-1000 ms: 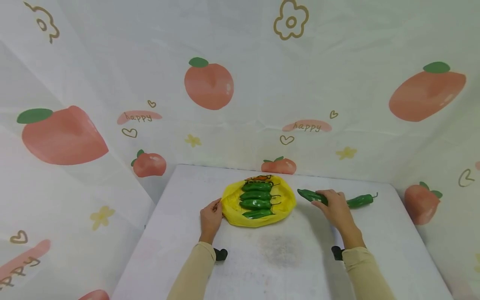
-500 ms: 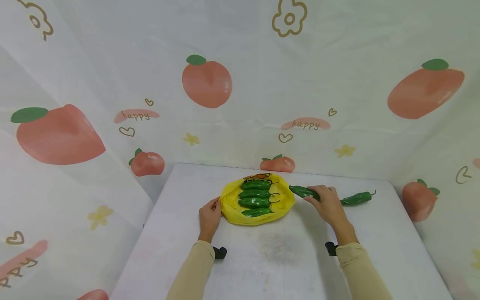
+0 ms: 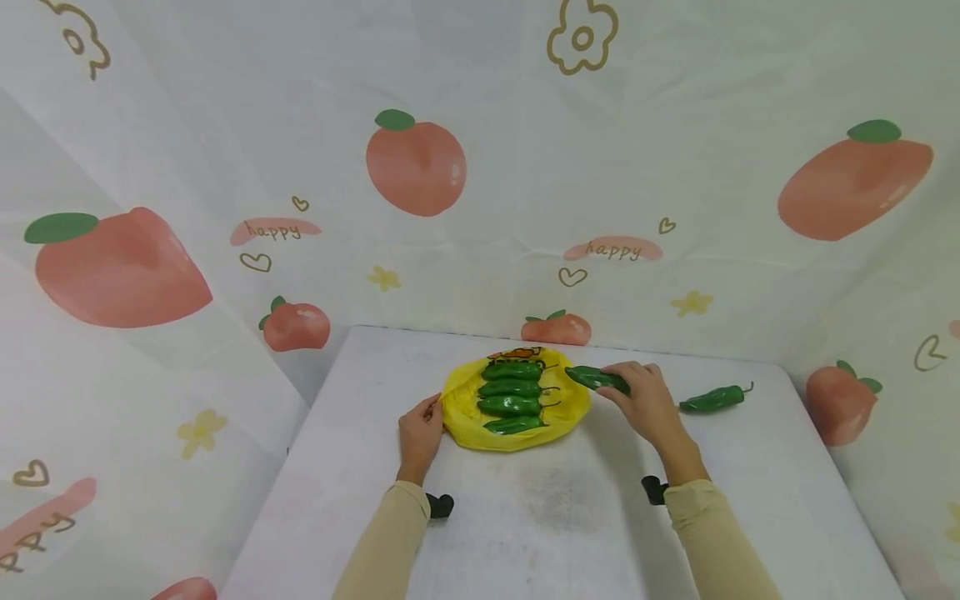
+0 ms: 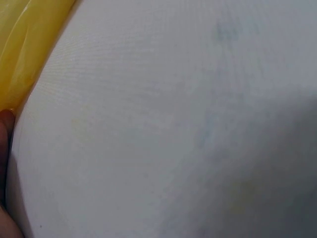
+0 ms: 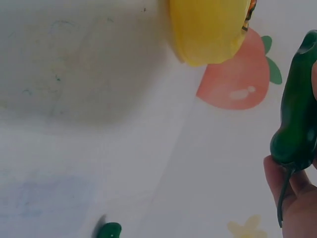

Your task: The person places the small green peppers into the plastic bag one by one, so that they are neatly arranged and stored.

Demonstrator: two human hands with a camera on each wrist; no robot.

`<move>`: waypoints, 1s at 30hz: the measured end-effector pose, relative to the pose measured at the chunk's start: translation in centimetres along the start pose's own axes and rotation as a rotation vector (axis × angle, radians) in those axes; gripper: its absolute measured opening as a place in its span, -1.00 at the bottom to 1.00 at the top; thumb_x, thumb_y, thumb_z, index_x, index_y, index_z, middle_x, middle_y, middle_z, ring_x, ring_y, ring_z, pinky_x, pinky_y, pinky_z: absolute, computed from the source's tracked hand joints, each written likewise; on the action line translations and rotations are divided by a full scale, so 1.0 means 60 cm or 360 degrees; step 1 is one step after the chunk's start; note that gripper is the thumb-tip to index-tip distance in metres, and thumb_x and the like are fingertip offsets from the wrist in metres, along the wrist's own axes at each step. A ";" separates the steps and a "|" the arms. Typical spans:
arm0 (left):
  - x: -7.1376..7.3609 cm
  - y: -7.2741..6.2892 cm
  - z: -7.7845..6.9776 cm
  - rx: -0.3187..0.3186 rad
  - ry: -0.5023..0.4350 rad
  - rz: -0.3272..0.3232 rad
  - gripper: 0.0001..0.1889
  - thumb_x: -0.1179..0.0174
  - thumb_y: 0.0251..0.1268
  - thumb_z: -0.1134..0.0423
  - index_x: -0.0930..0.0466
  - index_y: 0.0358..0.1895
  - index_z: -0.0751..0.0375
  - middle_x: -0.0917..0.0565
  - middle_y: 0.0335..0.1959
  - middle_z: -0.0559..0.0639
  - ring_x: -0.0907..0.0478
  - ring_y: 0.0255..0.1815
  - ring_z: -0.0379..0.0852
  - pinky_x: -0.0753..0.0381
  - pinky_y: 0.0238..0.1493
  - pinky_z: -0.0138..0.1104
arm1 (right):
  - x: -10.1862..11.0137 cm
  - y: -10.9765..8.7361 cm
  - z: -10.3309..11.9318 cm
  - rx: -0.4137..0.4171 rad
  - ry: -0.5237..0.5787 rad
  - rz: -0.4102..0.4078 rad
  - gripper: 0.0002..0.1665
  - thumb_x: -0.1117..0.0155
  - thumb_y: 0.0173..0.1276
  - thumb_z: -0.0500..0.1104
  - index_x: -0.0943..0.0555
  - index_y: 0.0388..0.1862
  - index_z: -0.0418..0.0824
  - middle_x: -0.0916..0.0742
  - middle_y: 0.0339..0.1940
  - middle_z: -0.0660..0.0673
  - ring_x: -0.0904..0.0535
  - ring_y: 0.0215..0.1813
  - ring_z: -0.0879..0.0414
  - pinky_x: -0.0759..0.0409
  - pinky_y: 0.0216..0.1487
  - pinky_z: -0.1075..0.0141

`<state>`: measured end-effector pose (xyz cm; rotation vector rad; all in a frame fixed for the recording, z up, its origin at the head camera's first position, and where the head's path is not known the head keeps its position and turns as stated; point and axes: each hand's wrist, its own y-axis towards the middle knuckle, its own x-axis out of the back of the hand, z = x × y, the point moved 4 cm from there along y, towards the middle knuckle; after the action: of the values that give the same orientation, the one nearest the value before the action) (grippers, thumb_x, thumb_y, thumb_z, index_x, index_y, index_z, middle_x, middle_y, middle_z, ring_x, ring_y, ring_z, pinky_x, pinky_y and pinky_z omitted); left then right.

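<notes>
A yellow plastic bag [image 3: 457, 423] lies spread on the table with its mouth open, and several green chili peppers [image 3: 510, 388] are lined up in it, stems to the right. My left hand [image 3: 420, 435] pinches the bag's left rim. In my right hand [image 3: 647, 402] is another green chili pepper [image 3: 596, 378], gripped between thumb and fingers, its tip overlapping the bag's right edge in the head view. The right wrist view shows this held pepper [image 5: 293, 114] with its thin stem pointing down.
One more green chili pepper [image 3: 712, 399] lies on the white table [image 3: 525, 533], right of my right hand. A white cloth backdrop [image 3: 487, 275] printed with fruit stands close behind and on both sides.
My right hand has moved left with the held pepper, from beside the lying pepper to the bag's right edge. My left hand stays at the bag's rim.
</notes>
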<state>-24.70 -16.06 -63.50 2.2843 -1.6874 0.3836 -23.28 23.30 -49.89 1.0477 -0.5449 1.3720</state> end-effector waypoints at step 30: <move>0.002 -0.001 -0.004 -0.0049 -0.0027 0.0023 -0.70 -0.17 0.50 0.14 -0.74 0.13 0.16 -0.83 -0.18 0.07 -0.65 -0.42 -0.22 -0.68 -0.42 -0.48 | -0.027 0.061 0.072 0.0247 0.0015 0.0133 -0.70 -0.38 0.39 -0.19 -0.71 0.07 -0.19 -0.78 0.04 -0.17 -0.52 -0.05 -0.12 -0.58 0.04 0.00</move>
<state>-24.64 -16.04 -63.26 2.2608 -1.7068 0.3401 -25.94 18.33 -48.18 1.1537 -0.4857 1.5108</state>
